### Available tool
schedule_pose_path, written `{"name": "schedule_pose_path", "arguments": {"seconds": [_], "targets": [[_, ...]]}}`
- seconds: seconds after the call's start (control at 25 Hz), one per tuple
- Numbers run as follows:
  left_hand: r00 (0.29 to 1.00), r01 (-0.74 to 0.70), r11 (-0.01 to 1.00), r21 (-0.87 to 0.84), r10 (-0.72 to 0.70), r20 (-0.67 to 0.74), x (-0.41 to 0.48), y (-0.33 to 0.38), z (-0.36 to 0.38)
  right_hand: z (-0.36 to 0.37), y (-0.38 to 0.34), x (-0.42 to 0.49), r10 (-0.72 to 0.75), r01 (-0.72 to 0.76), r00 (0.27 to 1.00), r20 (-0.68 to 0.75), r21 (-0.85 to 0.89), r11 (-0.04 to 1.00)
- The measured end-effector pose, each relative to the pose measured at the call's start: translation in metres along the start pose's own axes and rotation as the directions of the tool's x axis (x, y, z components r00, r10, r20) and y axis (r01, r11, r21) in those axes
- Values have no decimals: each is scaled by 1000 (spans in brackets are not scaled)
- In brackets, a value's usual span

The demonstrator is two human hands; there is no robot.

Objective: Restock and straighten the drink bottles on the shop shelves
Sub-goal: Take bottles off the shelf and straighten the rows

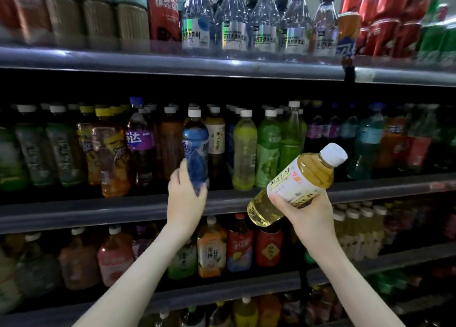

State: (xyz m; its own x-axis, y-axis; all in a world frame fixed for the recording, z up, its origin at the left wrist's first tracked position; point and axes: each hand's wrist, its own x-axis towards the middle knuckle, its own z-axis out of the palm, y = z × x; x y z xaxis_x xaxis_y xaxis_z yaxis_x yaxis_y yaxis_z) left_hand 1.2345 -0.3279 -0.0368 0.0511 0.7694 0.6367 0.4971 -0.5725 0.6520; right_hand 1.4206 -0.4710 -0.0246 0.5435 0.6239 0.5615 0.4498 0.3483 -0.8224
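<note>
Looks like the placing step at the middle shelf [98, 210]. Grips the blue bottle [196, 151] low on its body with the left hand [186, 198], fingers curled round it. Holds it upright at the shelf's front edge, just in front of a tea bottle [215, 139] and beside the green bottles [244, 151]. Cannot tell base contact with the shelf: hidden behind the hand.

Clamps the yellow bottle [296, 183] in the right hand [308, 213], fingers wrapped round the labelled middle. Carries it tilted well off upright, white cap up and to the right, base down and to the left. Keeps it clear of the shelf, out in front of the green bottles and to the lower right of the blue one.

Next, probably: seat the blue bottle in its row, label forward, then let go with the left hand. After that, calls for turning the yellow bottle upright and finding its row. Possibly belongs with the pale bottles [357, 230] one shelf down at the right, though too blurred there to match labels. Calls for a slow push in either case: tight rows, easy to topple neighbours.
</note>
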Motion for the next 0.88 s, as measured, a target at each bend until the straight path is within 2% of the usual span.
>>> {"name": "schedule_pose_path", "arguments": {"seconds": [0.2, 0.32, 0.4, 0.52, 0.6, 0.72, 0.88], "targets": [[980, 196, 981, -9, -195, 35, 66, -9, 16, 42, 6, 38, -79, 79, 997, -6, 89, 993], [971, 232, 973, 9, -232, 61, 77, -6, 23, 68, 8, 53, -102, 100, 995, 16, 111, 989], [969, 247, 967, -68, -247, 7, 71, -6, 20, 84, 12, 61, -130, 124, 990, 51, 107, 987], [965, 172, 946, -276, -219, -148, 51, -5, 2, 108, 13, 72, -126, 109, 982, 139, 126, 986], [944, 74, 944, -321, -170, -283, 43, -5, -13, 128, 12, 79, -117, 86, 970, 214, 149, 985], [916, -29, 952, -305, -97, -389, 41, -6, -37, 164, 10, 95, -98, 64, 959, 265, 134, 989], [918, -41, 975, -218, -50, -394, 36, -15, -56, 205, 15, 115, 5, 7, 949, 315, -36, 999]]}}
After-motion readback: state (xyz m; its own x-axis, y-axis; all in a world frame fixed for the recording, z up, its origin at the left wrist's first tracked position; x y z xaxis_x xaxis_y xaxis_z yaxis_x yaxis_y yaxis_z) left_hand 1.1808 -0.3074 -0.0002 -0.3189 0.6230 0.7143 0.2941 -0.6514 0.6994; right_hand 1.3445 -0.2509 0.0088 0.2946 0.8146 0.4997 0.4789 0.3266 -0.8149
